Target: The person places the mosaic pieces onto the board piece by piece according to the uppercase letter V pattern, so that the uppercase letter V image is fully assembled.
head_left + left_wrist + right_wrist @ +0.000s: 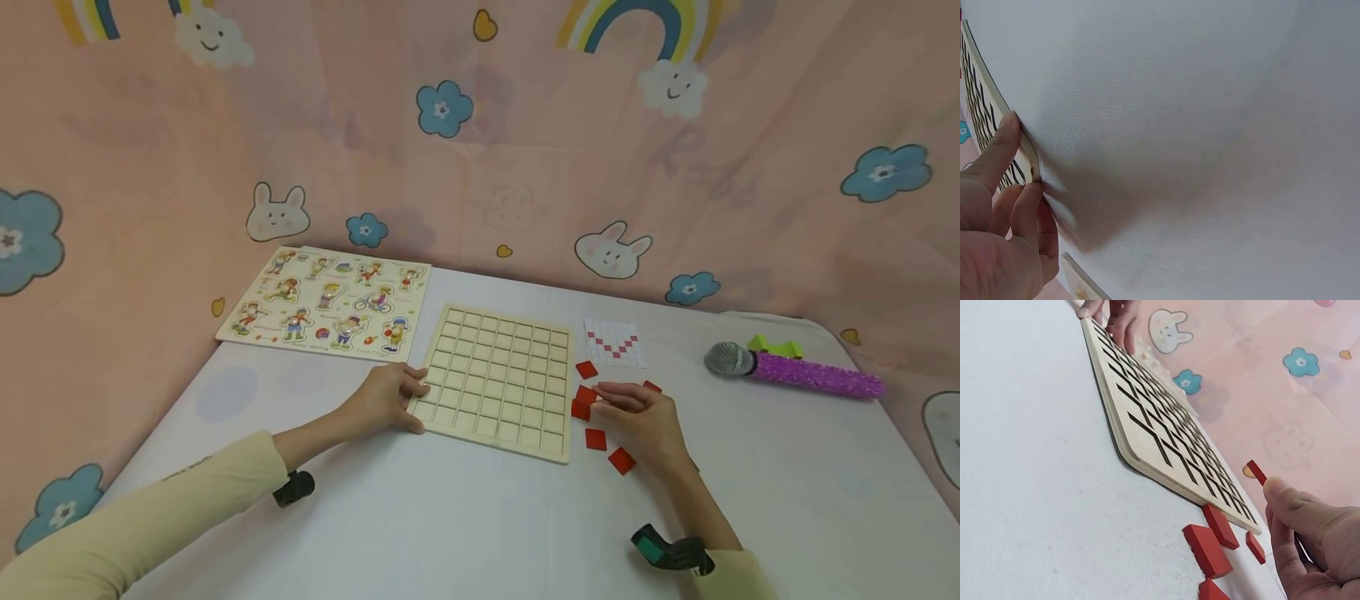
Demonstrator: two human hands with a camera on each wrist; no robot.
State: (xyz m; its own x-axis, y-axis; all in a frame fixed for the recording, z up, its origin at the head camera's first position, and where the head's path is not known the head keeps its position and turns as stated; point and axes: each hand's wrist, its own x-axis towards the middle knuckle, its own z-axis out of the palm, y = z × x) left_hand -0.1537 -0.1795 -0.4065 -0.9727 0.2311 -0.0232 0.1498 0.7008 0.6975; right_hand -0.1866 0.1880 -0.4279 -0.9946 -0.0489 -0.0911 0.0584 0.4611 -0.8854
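A square wooden grid board [491, 382] lies flat on the table, its cells bare. My left hand [386, 398] grips the board's near left corner, thumb at the front edge and fingers along the left side; the left wrist view shows this grip on the board edge [1030, 156]. To the right of the board, my right hand [648, 425] pinches a thin red square tile [1257, 472] between thumb and fingertips, raised above the table. Several more red tiles [622, 460] lie loose beside the board's right edge, below and around that hand.
A pattern card [617, 343] with a red V of squares lies behind the right hand. A wooden picture puzzle [322, 304] sits at the back left. A microphone [795, 371] with a purple glittery handle lies at the right, a lime-green piece [776, 346] behind it.
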